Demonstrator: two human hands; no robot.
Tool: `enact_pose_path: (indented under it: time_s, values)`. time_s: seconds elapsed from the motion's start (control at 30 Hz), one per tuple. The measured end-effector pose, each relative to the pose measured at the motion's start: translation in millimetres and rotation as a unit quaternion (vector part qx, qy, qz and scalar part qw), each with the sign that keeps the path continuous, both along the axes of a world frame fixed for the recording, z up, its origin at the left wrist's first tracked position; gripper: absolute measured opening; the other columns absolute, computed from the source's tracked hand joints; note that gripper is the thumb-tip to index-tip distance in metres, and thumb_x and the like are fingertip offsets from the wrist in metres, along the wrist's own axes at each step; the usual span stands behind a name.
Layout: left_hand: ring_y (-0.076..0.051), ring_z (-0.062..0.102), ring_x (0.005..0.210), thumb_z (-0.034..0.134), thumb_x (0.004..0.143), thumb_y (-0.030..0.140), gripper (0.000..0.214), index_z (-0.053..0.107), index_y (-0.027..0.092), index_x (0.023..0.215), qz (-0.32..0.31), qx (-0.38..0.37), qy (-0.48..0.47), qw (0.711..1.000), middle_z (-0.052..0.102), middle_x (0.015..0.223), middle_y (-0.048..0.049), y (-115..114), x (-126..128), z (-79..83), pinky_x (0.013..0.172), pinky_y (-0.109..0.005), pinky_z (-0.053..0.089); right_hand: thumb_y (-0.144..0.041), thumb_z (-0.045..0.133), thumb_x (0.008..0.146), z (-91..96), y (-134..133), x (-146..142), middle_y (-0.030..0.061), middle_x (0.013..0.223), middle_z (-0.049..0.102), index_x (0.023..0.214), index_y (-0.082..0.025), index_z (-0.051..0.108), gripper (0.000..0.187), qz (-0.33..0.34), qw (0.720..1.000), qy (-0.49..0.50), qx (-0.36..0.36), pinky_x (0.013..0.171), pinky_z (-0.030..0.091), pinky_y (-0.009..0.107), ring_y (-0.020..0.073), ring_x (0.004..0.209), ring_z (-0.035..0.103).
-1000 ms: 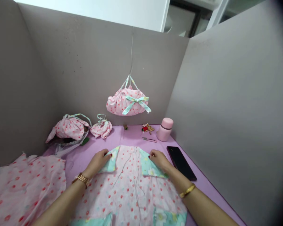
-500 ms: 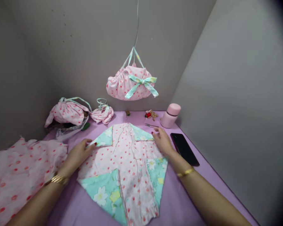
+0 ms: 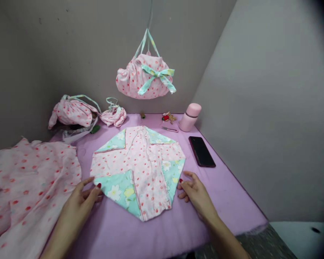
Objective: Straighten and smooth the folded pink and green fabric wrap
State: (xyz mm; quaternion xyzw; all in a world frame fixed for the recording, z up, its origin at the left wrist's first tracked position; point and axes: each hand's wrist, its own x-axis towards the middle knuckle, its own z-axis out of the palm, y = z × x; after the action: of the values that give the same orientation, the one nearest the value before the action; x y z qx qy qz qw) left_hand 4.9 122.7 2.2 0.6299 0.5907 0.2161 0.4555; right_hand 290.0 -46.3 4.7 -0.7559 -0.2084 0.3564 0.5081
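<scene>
Head | left fingers (image 3: 91,197) at cloth (image 3: 148,169), grip unclear | right fingers (image 3: 187,187) apart | pink fabric (image 3: 35,180) cut off

Sewing corner, grey partition walls (image 3: 259,108), purple cloth-covered table (image 3: 221,201), thread snips (image 3: 170,130), red thread spool (image 3: 165,117), dotted fabric piece (image 3: 143,162).

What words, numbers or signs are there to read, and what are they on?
None that I can read.
Pink flask: no lettering visible.
Phone: dark screen.
Patterned cloth: only dots and flowers.
Red thread spool: too small to tell.
</scene>
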Motion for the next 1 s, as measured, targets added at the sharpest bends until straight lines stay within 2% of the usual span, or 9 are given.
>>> enact_pose_path:
  time_s: [0.07, 0.13, 0.33, 0.43, 0.6, 0.73, 0.87, 0.93, 1.0]
  values:
    - [-0.024, 0.066, 0.065, 0.053, 0.068, 0.048, 0.063, 0.033, 0.023, 0.122, 0.036, -0.089, -0.085, 0.992, 0.068, 0.080, -0.0048, -15.7, 12.7, -2.4, 0.056, -0.033, 0.050, -0.037, 0.052, 0.074, 0.1, -2.5, -10.9, -0.0029, 0.067, 0.061, 0.115, -0.020, 0.037, 0.047, 0.013, 1.000, 0.017, -0.001, 0.040, 0.037, 0.020, 0.0133, 0.048, 0.059]
    - [-0.022, 0.066, 0.062, 0.056, 0.069, 0.041, 0.066, 0.029, 0.023, 0.127, 0.043, -0.120, -0.126, 0.984, 0.066, 0.072, -0.0017, -31.0, 25.7, -3.5, 0.052, -0.030, 0.048, -0.037, 0.052, 0.073, 0.3, -6.3, -18.5, -0.0037, 0.065, 0.061, 0.115, -0.020, 0.036, 0.048, 0.024, 0.999, 0.024, -0.011, 0.038, 0.035, 0.019, 0.0130, 0.045, 0.059]
    - [-0.020, 0.064, 0.053, 0.058, 0.075, 0.041, 0.079, 0.012, 0.024, 0.137, -0.044, -0.110, -0.151, 0.981, 0.052, 0.048, 0.0089, -66.6, 50.9, -3.1, 0.047, -0.026, 0.045, -0.042, 0.050, 0.076, 1.6, -16.2, -38.9, -0.0054, 0.055, 0.058, 0.120, -0.017, 0.031, 0.054, 0.052, 0.997, 0.057, -0.021, 0.032, 0.029, 0.017, 0.0125, 0.037, 0.055]
    - [-0.022, 0.063, 0.050, 0.059, 0.073, 0.040, 0.080, 0.014, 0.024, 0.137, -0.079, -0.088, -0.120, 0.986, 0.049, 0.042, 0.0109, -72.3, 55.6, -6.1, 0.050, -0.030, 0.048, -0.039, 0.052, 0.073, 0.4, -13.5, -49.7, -0.0062, 0.058, 0.057, 0.120, -0.017, 0.029, 0.056, 0.018, 0.997, 0.071, 0.008, 0.033, 0.030, 0.016, 0.0118, 0.039, 0.056]
    - [-0.022, 0.063, 0.049, 0.056, 0.072, 0.043, 0.075, 0.020, 0.023, 0.135, -0.078, -0.067, -0.112, 0.988, 0.048, 0.042, 0.0110, -72.5, 54.4, -10.4, 0.050, -0.030, 0.046, -0.029, 0.055, 0.068, -6.5, -6.7, -59.6, -0.0109, 0.059, 0.047, 0.114, -0.020, 0.031, 0.052, -0.029, 0.996, 0.059, 0.057, 0.034, 0.032, 0.017, 0.0090, 0.038, 0.052]
    - [-0.023, 0.061, 0.051, 0.048, 0.074, 0.047, 0.062, 0.032, 0.023, 0.129, -0.125, 0.014, -0.001, 0.992, 0.054, 0.045, 0.0085, -71.2, 47.5, -6.4, 0.055, -0.032, 0.043, -0.019, 0.050, 0.067, -10.3, -9.8, -57.6, -0.0116, 0.059, 0.041, 0.108, -0.020, 0.036, 0.043, -0.005, 0.999, 0.013, 0.047, 0.036, 0.034, 0.018, 0.0068, 0.035, 0.046]
    - [-0.023, 0.061, 0.051, 0.039, 0.081, 0.047, 0.050, 0.040, 0.022, 0.125, -0.216, 0.068, 0.110, 0.968, 0.057, 0.046, 0.0056, -69.5, 34.4, 1.6, 0.051, -0.031, 0.040, -0.025, 0.048, 0.076, -5.8, -20.1, -42.0, -0.0091, 0.057, 0.042, 0.104, -0.020, 0.046, 0.028, 0.073, 0.993, -0.093, 0.004, 0.038, 0.038, 0.022, 0.0090, 0.036, 0.044]
    - [-0.021, 0.062, 0.052, 0.038, 0.084, 0.048, 0.044, 0.046, 0.025, 0.121, -0.232, 0.145, 0.122, 0.954, 0.061, 0.053, 0.0039, -69.8, 30.1, 5.6, 0.049, -0.029, 0.042, -0.029, 0.045, 0.082, -2.0, -24.0, -33.0, -0.0056, 0.057, 0.047, 0.102, -0.020, 0.051, 0.023, 0.070, 0.981, -0.182, -0.003, 0.046, 0.043, 0.025, 0.0129, 0.045, 0.050]
    - [-0.019, 0.066, 0.070, 0.040, 0.086, 0.043, 0.038, 0.047, 0.028, 0.120, -0.274, 0.271, 0.089, 0.919, 0.069, 0.077, 0.0002, -71.0, 31.0, 7.3, 0.060, -0.026, 0.049, -0.028, 0.043, 0.084, 0.2, -24.7, -28.3, 0.0021, 0.071, 0.057, 0.101, -0.019, 0.054, 0.022, 0.067, 0.956, -0.284, 0.016, 0.062, 0.048, 0.030, 0.0182, 0.067, 0.059]
